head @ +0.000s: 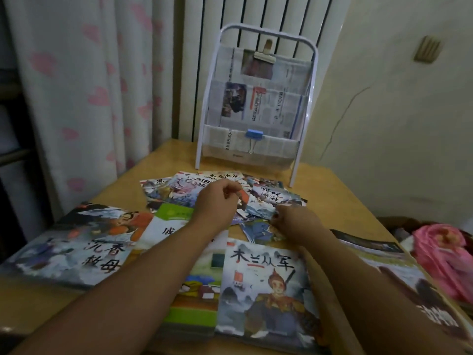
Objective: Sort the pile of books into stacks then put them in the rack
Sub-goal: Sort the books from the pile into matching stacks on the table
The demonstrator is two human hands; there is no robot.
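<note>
Several thin picture books lie scattered on the wooden table. A loose pile of small books sits at the middle back. My left hand hovers over that pile with its fingers curled; what they hold is unclear. My right hand pinches the near edge of a small book with a blue-grey cover. Larger books lie nearer me: one at the left, a green and white one under my left forearm, and one at the front centre. The white wire rack stands upright at the back, lined with newspaper.
A blue binder clip hangs on the rack's lowest pocket and a beige clip on its top. Another book lies at the right table edge, with pink cloth beyond it. Curtain at left, radiator behind the rack.
</note>
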